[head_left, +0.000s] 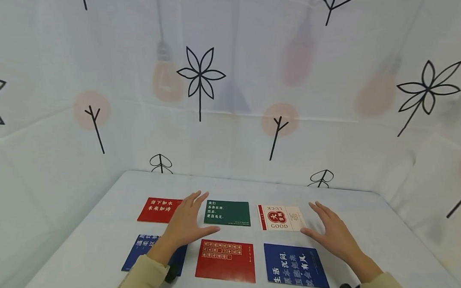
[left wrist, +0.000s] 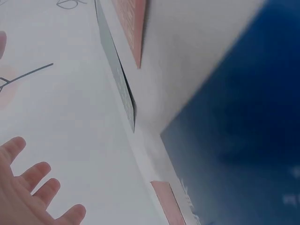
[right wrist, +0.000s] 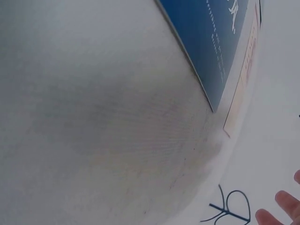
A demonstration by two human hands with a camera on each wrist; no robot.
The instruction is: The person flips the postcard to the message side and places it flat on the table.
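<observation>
White cloth-like covering lay under six printed cards on the bench [head_left: 379, 223], and the person's two hands were poised over them. Taken round the middle of the layout, a red card with white lettering [head_left: 158, 209] lay at ten o'clock, a green card [head_left: 228, 213] at twelve and a cream card with a red emblem [head_left: 281, 218] at two; in the nearer row, a blue card [head_left: 138, 251] lay at eight, partly hidden behind the left arm, a red card with a grid of small squares [head_left: 226, 261] at six, and a blue card with large white lettering [head_left: 296, 266] at four. The left hand [head_left: 186, 223] was towards ten o'clock, wide, its thumb well apart from the fingers and nothing in its grasp; the right hand [head_left: 334, 235], towards three, was spread likewise and held nothing. Its thumb tip overlapped the cream card's near corner from the head view, though whether it touched could not be told. As for progress, the two rows of three looked complete and orderly: every card was apart from its neighbours, none was stacked, and none was off the bench. Any lifting or gathering was, by that judgement, not yet done; whether the spread marked a beginning or a finished arrangement could not be settled from these views.
</observation>
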